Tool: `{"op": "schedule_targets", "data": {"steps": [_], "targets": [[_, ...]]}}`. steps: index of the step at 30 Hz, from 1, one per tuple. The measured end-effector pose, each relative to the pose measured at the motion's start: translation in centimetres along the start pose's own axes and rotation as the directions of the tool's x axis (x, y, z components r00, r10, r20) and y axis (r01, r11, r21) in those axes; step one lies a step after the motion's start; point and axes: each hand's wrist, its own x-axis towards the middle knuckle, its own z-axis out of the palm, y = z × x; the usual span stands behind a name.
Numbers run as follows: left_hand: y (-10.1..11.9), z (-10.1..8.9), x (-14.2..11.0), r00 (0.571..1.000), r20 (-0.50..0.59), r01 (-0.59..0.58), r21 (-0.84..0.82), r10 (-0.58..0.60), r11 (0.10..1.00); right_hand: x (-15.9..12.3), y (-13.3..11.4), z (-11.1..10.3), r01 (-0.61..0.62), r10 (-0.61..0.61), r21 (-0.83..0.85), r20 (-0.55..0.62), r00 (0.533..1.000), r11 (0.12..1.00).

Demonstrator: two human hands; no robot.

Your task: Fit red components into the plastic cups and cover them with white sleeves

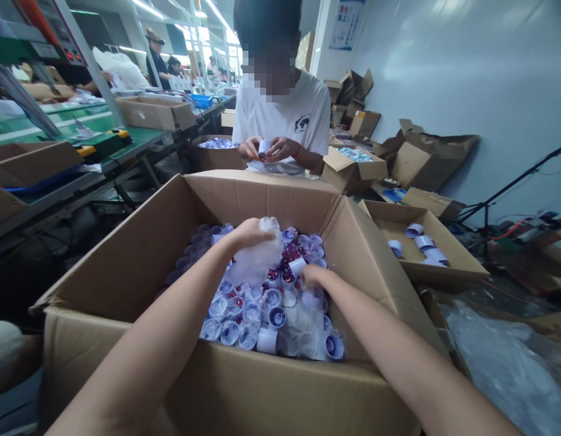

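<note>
Both of my hands reach into a large cardboard box (280, 393) full of white plastic cups (252, 312), some with shiny red pieces (288, 257) in or among them. My left hand (250, 234) is closed on a crumpled clear plastic bag (257, 257), which hangs over the cups left of the middle. Over on the right, my right hand (313, 275) grips a white cup (297, 266) tipped on its side; its fingertips are partly hidden. Flat translucent plastic (302, 330) lies on the cups near the front wall.
Across the box a co-worker (282, 121) holds a white cup (264, 147) in both hands. A shallow carton (443, 272) with several cups stands at right, above a heap of clear plastic (498, 357). A conveyor bench (144, 139) runs along the left; a thin black stand (486, 212) is far right.
</note>
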Motion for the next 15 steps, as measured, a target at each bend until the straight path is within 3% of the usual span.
{"op": "schedule_targets", "data": {"steps": [3, 5, 7, 9, 11, 13, 15], "targets": [[-0.2, 0.1, 0.2, 1.000, 0.013, -0.009, 0.188, 0.007, 0.982, 1.2, -0.7, -2.0, -0.010, 0.004, 0.083, 0.078, 0.997, 0.997], [-0.4, 0.2, 0.2, 0.997, 0.053, -0.062, 0.183, 0.053, 0.981, 1.8, -1.4, -3.3, 0.003, -0.008, 0.147, 0.030, 1.000, 0.989], [-0.4, 0.5, 0.2, 0.990, 0.084, -0.125, 0.120, 0.116, 0.985, 2.0, -2.4, -4.3, 0.042, -0.020, 0.315, -0.071, 0.997, 0.948], [-0.3, 0.9, 0.1, 0.977, 0.104, -0.190, 0.050, 0.184, 0.980, 1.9, -3.5, -5.0, 0.104, -0.002, 0.584, -0.173, 0.985, 0.805], [-0.1, 1.5, 0.0, 0.965, 0.118, -0.238, 0.005, 0.236, 0.971, 1.5, -4.7, -5.4, 0.171, 0.039, 0.810, -0.233, 0.972, 0.560], [0.0, 1.9, 0.0, 0.954, 0.125, -0.274, -0.016, 0.274, 0.962, 0.9, -5.7, -5.7, 0.203, 0.058, 0.908, -0.240, 0.969, 0.366], [0.1, 2.2, 0.2, 0.950, 0.104, -0.296, -0.005, 0.295, 0.955, 0.4, -6.2, -6.0, 0.206, 0.048, 0.947, -0.224, 0.973, 0.248]]}}
